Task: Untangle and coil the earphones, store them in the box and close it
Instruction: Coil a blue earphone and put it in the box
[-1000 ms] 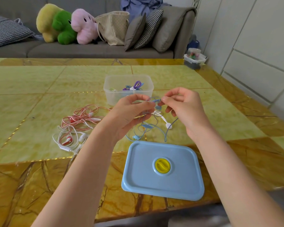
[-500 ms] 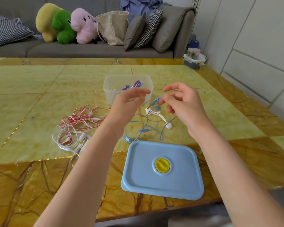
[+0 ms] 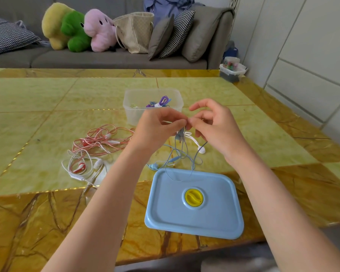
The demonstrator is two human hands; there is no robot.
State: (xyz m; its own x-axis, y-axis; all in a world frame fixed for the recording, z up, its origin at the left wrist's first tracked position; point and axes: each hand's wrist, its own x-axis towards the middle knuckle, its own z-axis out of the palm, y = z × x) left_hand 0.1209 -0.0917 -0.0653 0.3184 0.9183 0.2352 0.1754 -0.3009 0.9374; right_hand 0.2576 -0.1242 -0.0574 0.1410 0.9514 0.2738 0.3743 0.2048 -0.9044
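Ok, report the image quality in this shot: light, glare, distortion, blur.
Head view: soft, even daylight, faint shadows; glare along the glossy table at its far edge; wide-angle bending at the frame borders; left hand and right hand reasonably sharp, thin blue earphones harder to trace.

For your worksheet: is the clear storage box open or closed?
Open: the clear box has no lid on; its blue lid lies flat on the table.
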